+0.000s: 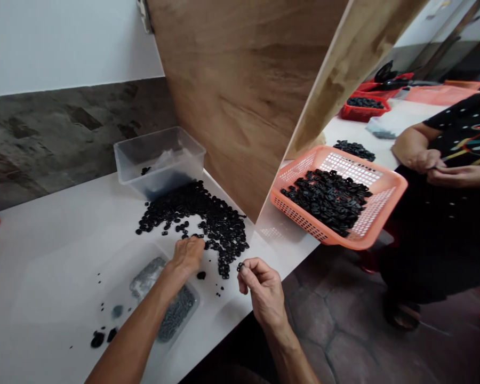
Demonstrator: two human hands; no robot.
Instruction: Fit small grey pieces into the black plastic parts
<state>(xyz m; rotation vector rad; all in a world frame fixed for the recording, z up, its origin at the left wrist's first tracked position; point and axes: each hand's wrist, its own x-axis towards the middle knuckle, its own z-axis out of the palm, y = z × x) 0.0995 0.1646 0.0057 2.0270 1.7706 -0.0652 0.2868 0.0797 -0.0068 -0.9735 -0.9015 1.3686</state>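
Right hand (267, 292) is pinching a small black piece (240, 266), probably because it's so tiny. Left hand (189, 254) is reaching at the black pile (224, 226) sitting around its 12 o'clock, likely for easy access; can't tell if it's gripping anything.

Left hand (189, 254) bare, right hand (266, 294) bare; left forearm (138, 322), right forearm (291, 349) uncovered as far as visible.

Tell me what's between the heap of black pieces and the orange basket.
In the head view, the brown wooden panel stands between the heap of black pieces and the orange basket; past its near edge, white tabletop shows.
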